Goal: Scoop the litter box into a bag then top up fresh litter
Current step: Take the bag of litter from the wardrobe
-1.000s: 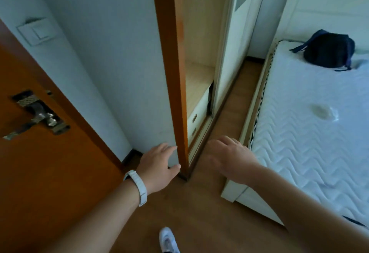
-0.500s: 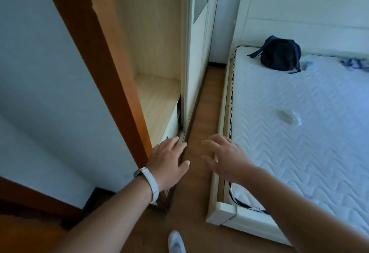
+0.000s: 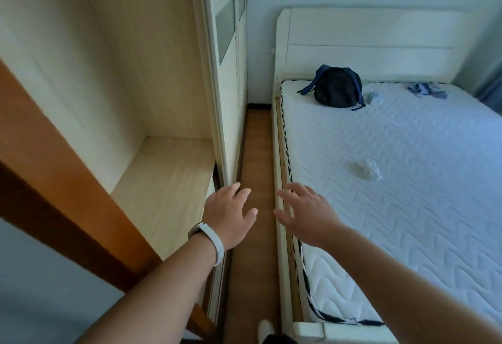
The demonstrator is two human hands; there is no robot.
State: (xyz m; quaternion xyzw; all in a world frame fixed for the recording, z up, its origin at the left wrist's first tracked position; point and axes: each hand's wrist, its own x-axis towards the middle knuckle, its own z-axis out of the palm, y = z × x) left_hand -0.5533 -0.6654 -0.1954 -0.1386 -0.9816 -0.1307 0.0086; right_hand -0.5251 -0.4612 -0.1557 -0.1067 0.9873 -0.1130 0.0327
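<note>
No litter box, scoop, bag of litter or waste bag shows in the head view. My left hand (image 3: 229, 214), with a white band on its wrist, is held out in front with relaxed fingers and holds nothing. My right hand (image 3: 307, 214) is also stretched forward beside it, fingers spread and empty. Both hover above the narrow strip of wooden floor (image 3: 256, 153) between a wardrobe and a bed.
A pale wardrobe (image 3: 163, 99) with an open bare shelf stands on the left behind an orange door frame (image 3: 62, 194). A white bed (image 3: 407, 194) fills the right, with a dark backpack (image 3: 336, 87), a crumpled clear wrapper (image 3: 365, 171) and blue cloth (image 3: 426, 90) on the mattress.
The view has swung right and forward past the door and door frame into the bedroom. Both hands stay out in front, and the fingers of the right hand have spread.
</note>
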